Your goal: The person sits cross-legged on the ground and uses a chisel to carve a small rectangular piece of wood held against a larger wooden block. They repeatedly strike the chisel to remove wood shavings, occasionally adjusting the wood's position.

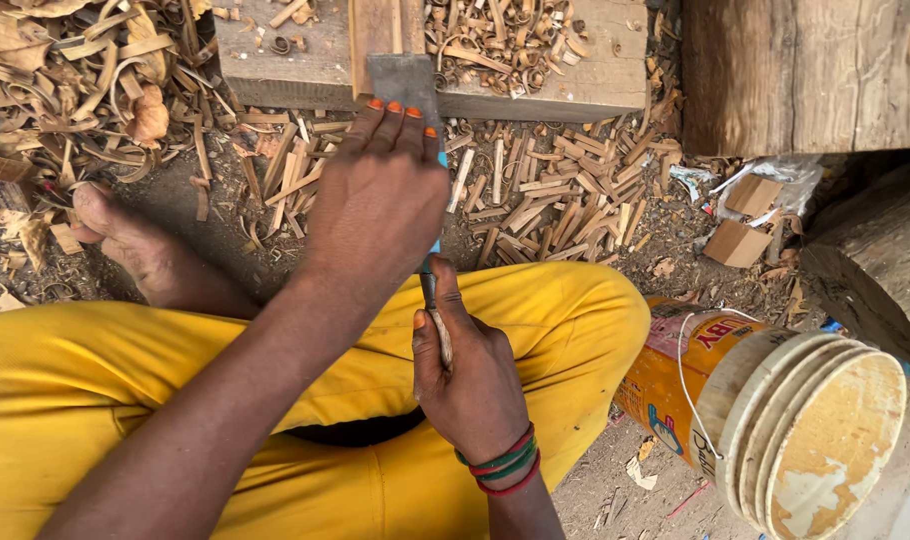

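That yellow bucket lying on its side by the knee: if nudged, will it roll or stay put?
The yellow bucket is round and on its side, so it would likely roll. It looks like thin plastic, probably light. The log beside it might stop it.

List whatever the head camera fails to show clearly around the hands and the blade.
- Blade: its lower part lies hidden under the left hand.
- Tool handle: mostly wrapped by the right hand; its shape cannot be told.
- Wooden block: its far side is cut off by the top edge.
- Bucket: its base is cut off at the bottom right.
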